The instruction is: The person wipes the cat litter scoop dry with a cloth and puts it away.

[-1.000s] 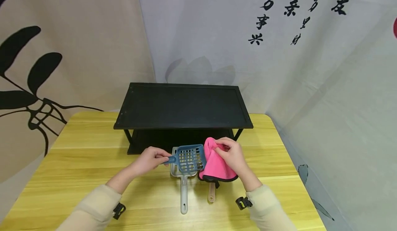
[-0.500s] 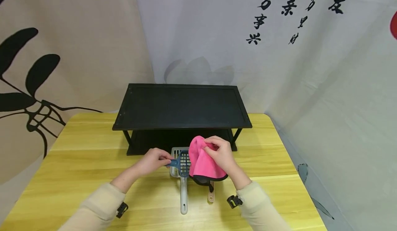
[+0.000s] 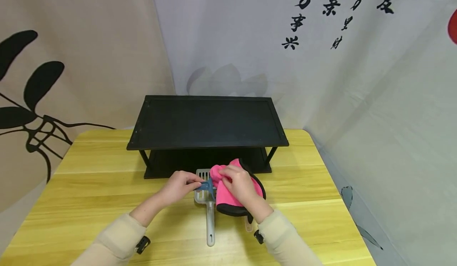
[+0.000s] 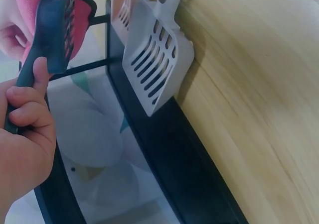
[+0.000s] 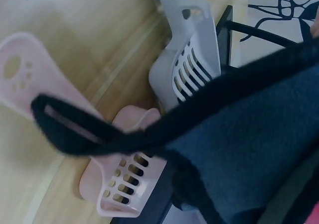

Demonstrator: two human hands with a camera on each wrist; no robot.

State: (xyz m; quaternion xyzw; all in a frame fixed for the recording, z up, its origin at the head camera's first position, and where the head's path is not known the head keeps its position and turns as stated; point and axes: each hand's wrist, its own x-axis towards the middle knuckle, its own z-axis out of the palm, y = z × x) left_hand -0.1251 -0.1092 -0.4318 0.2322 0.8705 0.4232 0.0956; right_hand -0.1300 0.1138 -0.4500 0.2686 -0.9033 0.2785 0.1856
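My left hand [image 3: 180, 187] pinches the handle of a blue slotted litter scoop [image 3: 207, 186], turned nearly edge-on in the head view. In the left wrist view the scoop [image 4: 51, 27] is raised above the table, fingers curled round its handle. My right hand [image 3: 240, 184] grips a pink cloth [image 3: 227, 198] with black edging against the blue scoop's head. Its dark side [image 5: 259, 129] and black hanging loop [image 5: 65, 127] fill much of the right wrist view, where the right fingers are hidden. Beneath lie a grey litter scoop [image 3: 210, 224] and a pale pink one [image 5: 124, 181].
A black two-tier rack [image 3: 207, 123] stands at the back of the wooden table [image 3: 89, 202], just beyond both hands. The grey scoop's head reaches its lower front edge. A printed fabric backdrop [image 3: 228, 40] hangs behind.
The blue scoop's head has turned from flat-facing to nearly edge-on. My right hand and the cloth have moved left, and the cloth's edge now flares up on the right.
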